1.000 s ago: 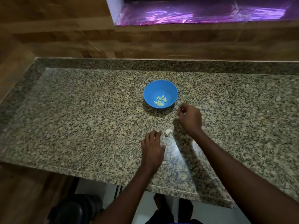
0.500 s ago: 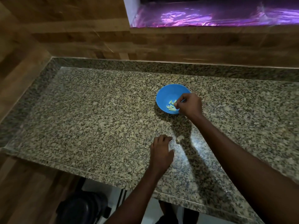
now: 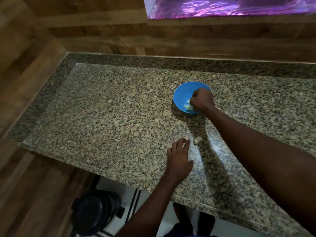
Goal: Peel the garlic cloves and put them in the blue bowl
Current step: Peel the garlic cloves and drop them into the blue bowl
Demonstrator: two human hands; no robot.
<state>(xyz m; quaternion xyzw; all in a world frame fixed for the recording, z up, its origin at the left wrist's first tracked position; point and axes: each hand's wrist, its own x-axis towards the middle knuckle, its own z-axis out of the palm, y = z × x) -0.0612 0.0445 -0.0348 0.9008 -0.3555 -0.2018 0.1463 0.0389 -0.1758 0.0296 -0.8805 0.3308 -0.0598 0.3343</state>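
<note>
The blue bowl (image 3: pixel 182 95) stands on the granite counter (image 3: pixel 106 117) at middle right, with several pale peeled garlic cloves (image 3: pixel 188 106) in its bottom. My right hand (image 3: pixel 202 99) hangs over the bowl's right half. Its fingers are bunched and curled down among the cloves, pinching a garlic clove that they mostly hide. An unpeeled garlic piece (image 3: pixel 197 139) lies on the counter nearer to me. My left hand (image 3: pixel 179 158) rests flat on the counter just left of that piece, fingers straight, holding nothing.
Wooden panelling rises behind and to the left of the counter, with a raised granite lip along the back. A purple shiny sheet (image 3: pixel 230 7) covers the opening above. A black round object (image 3: pixel 95 211) sits on the floor below the counter's front edge.
My right hand has carried the clove from beside the garlic piece up and into the bowl. My left hand has stayed flat beside the garlic piece. The view has shifted left.
</note>
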